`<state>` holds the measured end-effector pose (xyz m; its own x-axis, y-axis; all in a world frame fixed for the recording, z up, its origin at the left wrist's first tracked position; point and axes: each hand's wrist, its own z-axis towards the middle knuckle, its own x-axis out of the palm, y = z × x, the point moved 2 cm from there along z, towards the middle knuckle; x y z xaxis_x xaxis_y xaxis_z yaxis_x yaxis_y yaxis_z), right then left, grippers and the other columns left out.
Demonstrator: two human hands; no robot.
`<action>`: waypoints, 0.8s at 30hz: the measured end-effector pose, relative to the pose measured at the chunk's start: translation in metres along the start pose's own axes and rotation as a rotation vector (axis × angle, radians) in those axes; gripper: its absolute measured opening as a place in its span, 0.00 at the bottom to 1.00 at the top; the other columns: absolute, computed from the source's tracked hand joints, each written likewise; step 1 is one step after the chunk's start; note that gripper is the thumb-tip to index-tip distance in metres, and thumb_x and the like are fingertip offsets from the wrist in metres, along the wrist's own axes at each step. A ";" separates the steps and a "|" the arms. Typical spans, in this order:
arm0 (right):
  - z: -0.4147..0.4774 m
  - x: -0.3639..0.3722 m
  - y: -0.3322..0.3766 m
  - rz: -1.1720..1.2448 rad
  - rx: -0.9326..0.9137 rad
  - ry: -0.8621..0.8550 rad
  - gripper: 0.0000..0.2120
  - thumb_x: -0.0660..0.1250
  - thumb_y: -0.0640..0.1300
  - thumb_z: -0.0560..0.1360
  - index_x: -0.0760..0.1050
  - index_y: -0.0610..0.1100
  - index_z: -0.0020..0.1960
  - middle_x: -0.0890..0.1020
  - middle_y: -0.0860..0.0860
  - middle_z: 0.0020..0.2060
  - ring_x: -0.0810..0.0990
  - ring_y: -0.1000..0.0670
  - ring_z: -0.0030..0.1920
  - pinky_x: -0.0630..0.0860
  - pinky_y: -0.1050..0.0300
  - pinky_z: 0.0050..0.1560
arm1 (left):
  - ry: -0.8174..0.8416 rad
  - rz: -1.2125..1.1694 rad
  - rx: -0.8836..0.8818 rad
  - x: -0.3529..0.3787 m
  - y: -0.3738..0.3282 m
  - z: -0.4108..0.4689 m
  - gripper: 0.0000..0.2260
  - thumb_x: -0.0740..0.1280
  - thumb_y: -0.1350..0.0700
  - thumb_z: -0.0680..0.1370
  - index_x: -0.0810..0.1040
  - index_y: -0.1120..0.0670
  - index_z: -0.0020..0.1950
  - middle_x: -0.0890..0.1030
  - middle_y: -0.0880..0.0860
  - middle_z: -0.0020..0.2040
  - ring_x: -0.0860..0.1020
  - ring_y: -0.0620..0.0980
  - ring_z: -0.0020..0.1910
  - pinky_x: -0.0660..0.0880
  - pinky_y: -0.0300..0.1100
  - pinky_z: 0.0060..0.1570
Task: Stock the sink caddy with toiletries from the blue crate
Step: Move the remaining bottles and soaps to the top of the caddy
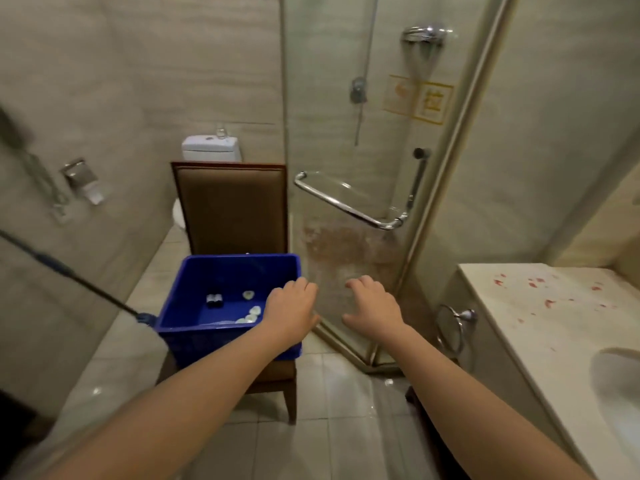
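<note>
Pale, round, flat toiletry pieces (251, 315) are seen scattered on the floor of the deep blue plastic crate (180, 306), toward its right side. Two small dark bottles with pale labels (214, 300) are stood together nearer the middle. All are judged light. The bottles look stiff and best pinched round the body; the flat pieces look small and possibly slick, so they are better picked up by their edges. The left hand (291, 313) is held over the crate's right rim, just above and right of the pale pieces, with its fingers bent down and its tips hidden, so a grasp cannot be told. The right hand (372, 306) is hovered outside the crate, loosely spread, with nothing held. The crate is carried on a brown padded chair (232, 206). The pale stone sink counter (554, 306) is seen well to the right, and no caddy is in view.
</note>
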<state>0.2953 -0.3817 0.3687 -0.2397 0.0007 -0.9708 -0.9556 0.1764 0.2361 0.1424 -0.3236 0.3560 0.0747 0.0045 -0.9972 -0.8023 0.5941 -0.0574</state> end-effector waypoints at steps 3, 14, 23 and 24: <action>0.012 0.010 0.035 0.015 -0.078 0.009 0.27 0.69 0.51 0.72 0.66 0.49 0.69 0.71 0.50 0.64 0.70 0.47 0.64 0.71 0.53 0.58 | -0.004 -0.029 -0.071 0.001 0.038 -0.015 0.23 0.66 0.42 0.77 0.68 0.49 0.68 0.73 0.49 0.61 0.74 0.50 0.57 0.73 0.45 0.48; 0.079 0.044 0.119 0.000 -0.268 0.106 0.28 0.67 0.50 0.74 0.65 0.49 0.72 0.70 0.51 0.65 0.70 0.48 0.64 0.74 0.52 0.59 | -0.010 -0.093 -0.318 0.009 0.137 -0.037 0.23 0.66 0.43 0.77 0.67 0.48 0.69 0.72 0.48 0.62 0.73 0.49 0.59 0.73 0.44 0.52; 0.187 0.087 0.168 -0.038 -0.370 0.220 0.29 0.67 0.50 0.75 0.63 0.49 0.73 0.68 0.50 0.67 0.69 0.46 0.65 0.73 0.51 0.58 | 0.056 -0.141 -0.480 0.033 0.229 0.006 0.23 0.65 0.43 0.78 0.66 0.48 0.70 0.72 0.49 0.64 0.73 0.50 0.61 0.72 0.45 0.53; 0.201 0.094 0.172 -0.039 -0.377 0.237 0.29 0.67 0.50 0.74 0.63 0.49 0.73 0.68 0.50 0.67 0.69 0.46 0.65 0.73 0.51 0.57 | 0.067 -0.151 -0.498 0.038 0.239 0.014 0.22 0.66 0.44 0.78 0.67 0.49 0.70 0.72 0.49 0.63 0.73 0.50 0.61 0.72 0.45 0.53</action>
<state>0.1430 -0.1532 0.3101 -0.1929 -0.2317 -0.9535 -0.9498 -0.1998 0.2407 -0.0382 -0.1704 0.3053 0.1862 -0.1126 -0.9760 -0.9712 0.1294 -0.2002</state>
